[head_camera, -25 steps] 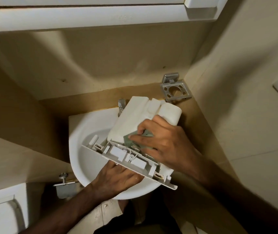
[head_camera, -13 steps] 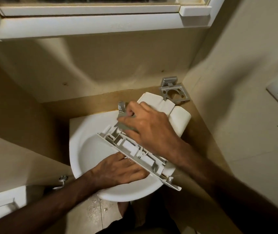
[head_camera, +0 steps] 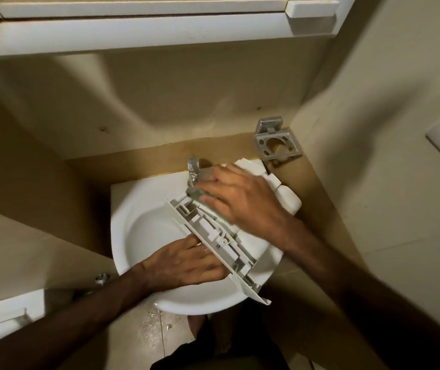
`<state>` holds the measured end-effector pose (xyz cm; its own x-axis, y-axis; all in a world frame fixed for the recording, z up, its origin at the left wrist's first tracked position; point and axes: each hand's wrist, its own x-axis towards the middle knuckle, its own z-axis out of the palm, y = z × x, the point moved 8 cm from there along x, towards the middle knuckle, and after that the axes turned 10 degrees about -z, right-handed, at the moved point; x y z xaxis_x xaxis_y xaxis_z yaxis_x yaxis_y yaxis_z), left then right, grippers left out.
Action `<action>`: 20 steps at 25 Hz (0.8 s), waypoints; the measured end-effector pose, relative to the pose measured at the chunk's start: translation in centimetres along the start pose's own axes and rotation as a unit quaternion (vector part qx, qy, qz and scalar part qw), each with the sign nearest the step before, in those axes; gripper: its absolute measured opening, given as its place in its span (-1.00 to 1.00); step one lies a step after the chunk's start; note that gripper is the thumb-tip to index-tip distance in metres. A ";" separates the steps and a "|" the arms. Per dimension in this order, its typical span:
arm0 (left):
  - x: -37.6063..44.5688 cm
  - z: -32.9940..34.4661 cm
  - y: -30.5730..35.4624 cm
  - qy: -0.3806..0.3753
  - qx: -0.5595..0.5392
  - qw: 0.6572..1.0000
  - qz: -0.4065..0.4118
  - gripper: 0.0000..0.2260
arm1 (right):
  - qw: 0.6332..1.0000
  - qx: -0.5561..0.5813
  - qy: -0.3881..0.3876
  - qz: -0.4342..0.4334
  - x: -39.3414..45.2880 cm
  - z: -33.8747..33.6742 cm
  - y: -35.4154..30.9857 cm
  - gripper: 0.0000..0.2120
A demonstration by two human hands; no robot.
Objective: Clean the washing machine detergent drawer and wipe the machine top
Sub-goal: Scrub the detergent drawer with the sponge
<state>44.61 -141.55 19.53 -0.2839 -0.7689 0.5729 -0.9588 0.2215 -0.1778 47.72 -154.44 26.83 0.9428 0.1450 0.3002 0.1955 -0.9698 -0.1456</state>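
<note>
Nearest me, my left hand point(head_camera: 184, 265) lies over the front rim of the round white ceramic wash basin point(head_camera: 138, 236). Its fingers reach under the long front panel of the white plastic detergent drawer point(head_camera: 213, 236) and brace it from below; how far they curl round the panel I cannot tell, the panel hides the tips.

The drawer lies slantwise across the basin, underside up, grey ribs and clips showing. Its front panel runs from the middle of the bowl down past the basin's front-right rim, and its rounded body reaches off toward the back-right corner.

Further in, my right hand point(head_camera: 243, 201) presses down on the drawer near the panel, fingers bent over a greenish scrubbing pad point(head_camera: 200, 195), which it pins against the plastic. The hand is blurred, so this reads as scrubbing in progress.

My judgement on handling: the drawer looks light, hollow and stiff, likely slick if wet, and those thin clips look breakable. The solid panel edge and the body's sides seem the safest holds.

Just beyond the fingertips stands the small chrome tap point(head_camera: 193, 169) at the basin's back edge. Further right, a grey metal wall-mounted holder point(head_camera: 277, 145). Farthest, overhead, the white cabinet point(head_camera: 138, 30).
</note>
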 end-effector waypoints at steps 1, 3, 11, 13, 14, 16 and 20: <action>-0.2 0.1 0.1 -0.009 -0.002 1.000 0.001 -0.77 | 0.997 -0.068 -0.011 0.032 -0.1 -0.4 2.2 -0.73; -0.6 0.3 0.6 -0.023 0.003 1.000 0.010 -0.74 | 0.982 -0.144 -0.025 0.117 -0.7 -0.9 6.9 -0.58; -0.9 0.2 0.5 -0.020 -0.003 1.000 0.018 -0.80 | 0.996 0.069 -0.057 -0.009 -0.1 1.5 0.2 -0.75; -0.8 0.0 0.4 -0.006 0.007 1.000 0.015 -0.79 | 0.995 0.015 -0.041 0.091 -0.8 0.9 6.2 -0.69; -0.7 0.0 0.5 0.000 0.010 1.000 0.014 -0.78 | 0.987 -0.015 -0.046 0.155 -1.4 0.8 9.0 -0.67; -0.6 0.4 0.8 -0.001 0.010 1.000 0.014 -0.79 | 0.978 -0.025 -0.052 0.199 -1.4 1.5 10.0 -0.67; -0.9 0.5 0.4 -0.008 0.017 1.000 0.002 -0.81 | 0.993 0.108 -0.014 0.053 -0.1 2.2 1.8 -0.75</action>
<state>44.49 -141.04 18.50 -0.2879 -0.7778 0.5587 -0.9565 0.2049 -0.2075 48.59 -155.78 24.51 0.9674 0.0533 0.2475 0.1461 -0.9160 -0.3737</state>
